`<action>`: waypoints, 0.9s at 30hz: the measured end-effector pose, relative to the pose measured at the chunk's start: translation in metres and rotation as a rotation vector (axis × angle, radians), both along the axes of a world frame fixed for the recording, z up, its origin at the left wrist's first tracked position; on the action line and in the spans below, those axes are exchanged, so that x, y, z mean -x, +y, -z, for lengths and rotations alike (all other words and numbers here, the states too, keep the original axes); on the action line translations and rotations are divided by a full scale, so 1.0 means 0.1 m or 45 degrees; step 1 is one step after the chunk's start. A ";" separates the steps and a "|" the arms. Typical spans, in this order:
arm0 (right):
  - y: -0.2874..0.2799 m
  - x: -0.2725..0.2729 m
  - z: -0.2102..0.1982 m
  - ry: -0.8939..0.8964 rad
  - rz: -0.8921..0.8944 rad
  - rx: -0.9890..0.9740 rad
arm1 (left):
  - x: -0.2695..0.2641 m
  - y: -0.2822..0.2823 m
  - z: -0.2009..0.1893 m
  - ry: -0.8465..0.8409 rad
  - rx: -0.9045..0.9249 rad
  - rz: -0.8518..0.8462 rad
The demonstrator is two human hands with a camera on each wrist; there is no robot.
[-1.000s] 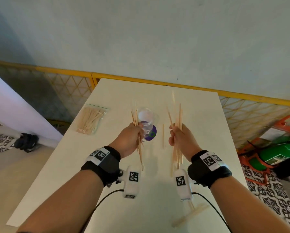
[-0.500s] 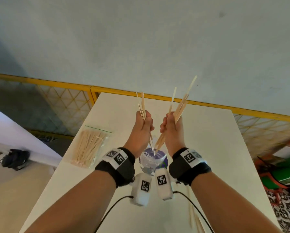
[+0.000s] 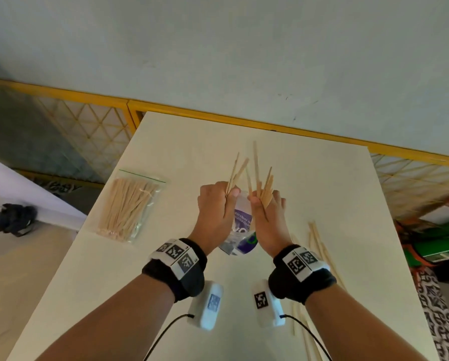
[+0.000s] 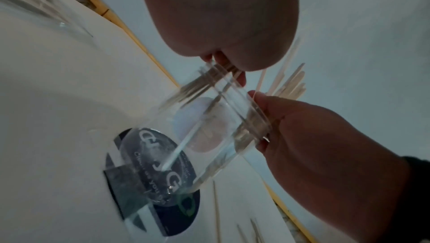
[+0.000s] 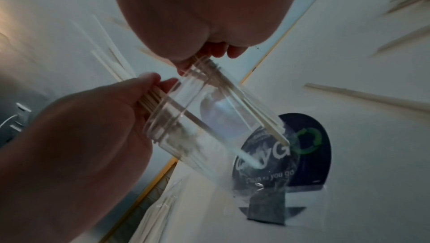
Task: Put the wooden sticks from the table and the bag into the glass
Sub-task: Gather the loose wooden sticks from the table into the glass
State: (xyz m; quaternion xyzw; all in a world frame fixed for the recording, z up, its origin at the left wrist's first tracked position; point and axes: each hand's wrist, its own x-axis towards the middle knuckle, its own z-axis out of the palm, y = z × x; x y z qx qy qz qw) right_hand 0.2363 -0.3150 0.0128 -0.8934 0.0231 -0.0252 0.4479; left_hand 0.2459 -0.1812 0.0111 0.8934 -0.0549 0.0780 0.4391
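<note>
A clear glass (image 3: 241, 217) stands on a dark round printed disc (image 3: 245, 243) mid-table. My left hand (image 3: 229, 194) grips a small bunch of wooden sticks (image 3: 235, 170) at the glass's left rim. My right hand (image 3: 259, 201) grips a bigger bunch of sticks (image 3: 266, 186) at the right rim. In the left wrist view the left bunch (image 4: 197, 85) reaches down into the glass (image 4: 209, 133). In the right wrist view the right bunch (image 5: 246, 107) slants inside the glass (image 5: 193, 129). A clear zip bag (image 3: 128, 207) full of sticks lies to the left.
Loose sticks (image 3: 319, 246) lie on the white table (image 3: 322, 183) to the right of my right wrist, and more sticks (image 3: 300, 332) lie near the front edge. A yellow-framed lattice fence (image 3: 88, 126) runs behind the table. Green and orange equipment (image 3: 442, 246) sits on the floor at right.
Both hands have come down from above the glass to its rim. The lower ends of both bunches now sit inside the glass, and the sticks stand steeper.
</note>
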 end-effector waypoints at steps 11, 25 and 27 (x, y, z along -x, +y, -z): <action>-0.12 -0.06 -0.15 0.016 -0.069 0.256 | -0.03 0.11 -0.19 0.052 -0.144 0.024; -0.09 -0.12 -0.38 0.089 -0.152 0.314 | -0.17 0.09 -0.40 0.301 -0.053 -0.031; -0.08 -0.11 -0.40 0.048 -0.127 0.275 | -0.17 0.10 -0.41 0.356 0.126 -0.119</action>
